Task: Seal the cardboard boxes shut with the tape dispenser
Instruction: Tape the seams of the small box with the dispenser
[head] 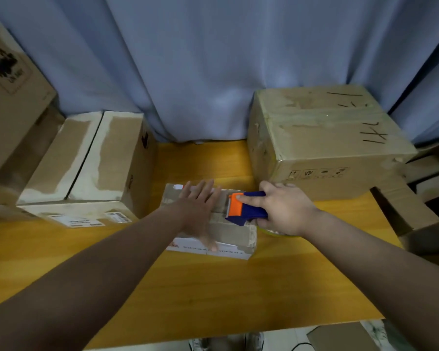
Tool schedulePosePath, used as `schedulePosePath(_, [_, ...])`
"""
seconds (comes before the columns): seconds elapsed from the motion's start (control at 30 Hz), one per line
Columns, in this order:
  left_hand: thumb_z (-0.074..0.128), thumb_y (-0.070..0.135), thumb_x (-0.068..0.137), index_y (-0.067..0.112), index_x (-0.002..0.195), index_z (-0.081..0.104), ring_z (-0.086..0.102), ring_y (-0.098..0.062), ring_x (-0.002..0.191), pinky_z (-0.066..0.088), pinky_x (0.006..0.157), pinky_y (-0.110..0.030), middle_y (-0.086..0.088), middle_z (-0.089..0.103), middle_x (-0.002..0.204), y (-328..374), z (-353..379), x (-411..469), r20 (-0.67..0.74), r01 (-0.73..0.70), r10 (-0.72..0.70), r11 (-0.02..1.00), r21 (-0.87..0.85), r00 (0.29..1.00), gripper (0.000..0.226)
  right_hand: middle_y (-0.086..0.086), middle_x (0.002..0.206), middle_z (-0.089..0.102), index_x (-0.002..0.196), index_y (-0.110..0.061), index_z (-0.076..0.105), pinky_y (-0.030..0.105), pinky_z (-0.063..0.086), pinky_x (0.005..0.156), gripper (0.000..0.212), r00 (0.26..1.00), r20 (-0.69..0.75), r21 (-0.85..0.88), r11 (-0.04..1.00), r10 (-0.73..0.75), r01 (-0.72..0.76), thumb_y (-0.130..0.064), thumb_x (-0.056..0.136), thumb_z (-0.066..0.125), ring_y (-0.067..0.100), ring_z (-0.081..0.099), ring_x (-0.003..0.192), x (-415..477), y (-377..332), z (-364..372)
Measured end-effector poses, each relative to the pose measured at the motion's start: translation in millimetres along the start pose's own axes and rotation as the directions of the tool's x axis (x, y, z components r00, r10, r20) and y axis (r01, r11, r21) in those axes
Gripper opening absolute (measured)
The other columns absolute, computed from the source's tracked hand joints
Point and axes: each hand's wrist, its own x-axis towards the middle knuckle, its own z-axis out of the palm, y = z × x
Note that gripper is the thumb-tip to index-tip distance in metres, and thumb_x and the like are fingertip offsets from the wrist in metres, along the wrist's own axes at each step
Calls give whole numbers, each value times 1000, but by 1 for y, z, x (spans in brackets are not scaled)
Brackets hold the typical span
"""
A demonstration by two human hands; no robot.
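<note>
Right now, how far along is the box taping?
Looks done: the large brown cardboard box at right has tape across its top. In hand: the left hand presses the small flat cardboard box while the right hand grips the blue-and-orange plastic tape dispenser on it. Left: the pale cardboard box at left shows a dark untaped seam.

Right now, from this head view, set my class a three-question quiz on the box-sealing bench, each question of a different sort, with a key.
1. True or false: the left hand lies flat, fingers spread, on the small box.
2. Multiple choice: the tape dispenser is gripped by A) the left hand, B) the right hand, C) both hands.
3. Fill in: the dispenser's cutter end is coloured ____.
Key: 1 true; 2 B; 3 orange.
</note>
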Motion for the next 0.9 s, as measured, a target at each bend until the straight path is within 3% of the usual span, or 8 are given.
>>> schedulePosePath(0.23, [67,74,62,21,149,-21,-8,-33,145,-9,115,-52,-11,-8,158,-17,11,-8,-155,-14,22,999,49,988,134,6,124,42,149,-46,9,37,40,89,66,997,4,-26,996,-81,81,-59,93,42,27,48,111,14,-2,-21])
schedulePosePath(0.33, [68,73,63,20,149,-21,-9,-31,145,-11,114,-49,-10,-9,158,-38,8,-7,-172,-18,30,997,73,985,134,4,120,41,149,-48,5,36,41,86,70,995,16,-25,995,-97,97,-61,91,44,26,48,107,11,5,-24])
schedulePosePath(0.5, [64,74,66,20,145,-29,-19,-29,144,-15,113,-48,-8,-22,157,-53,8,0,-114,-39,44,998,53,993,133,5,128,41,149,-48,4,37,40,94,67,997,71,-67,998,27,-22,-57,94,42,26,47,115,-4,32,-10])
schedulePosePath(0.57, [55,80,68,22,137,-40,-30,-27,140,-18,112,-47,-5,-35,151,-56,11,1,-89,-49,54,997,60,995,130,5,127,42,149,-48,6,37,39,94,64,997,67,-55,998,40,-36,-55,95,41,26,46,116,-1,31,-2])
schedulePosePath(0.67, [18,96,58,23,128,-49,-40,-22,135,-23,112,-45,-7,-41,148,-59,24,-5,-142,-50,61,995,80,988,121,4,127,41,148,-48,9,36,38,92,61,996,70,-28,998,52,-50,-53,96,40,27,46,116,3,25,9])
schedulePosePath(0.8, [-10,94,57,15,139,-34,-34,-16,138,-23,113,-37,-8,-28,155,-27,40,-10,-284,-50,45,999,-11,958,116,4,129,41,148,-49,11,34,38,91,61,995,63,28,997,72,-74,-53,96,42,26,47,116,3,23,19])
schedulePosePath(0.9, [12,87,74,9,150,-15,-19,-20,145,-15,116,-39,-6,-21,156,28,34,2,-326,-57,27,995,-84,945,112,4,130,40,148,-49,11,34,38,91,61,996,61,27,997,65,-66,-52,96,42,27,47,116,4,23,19])
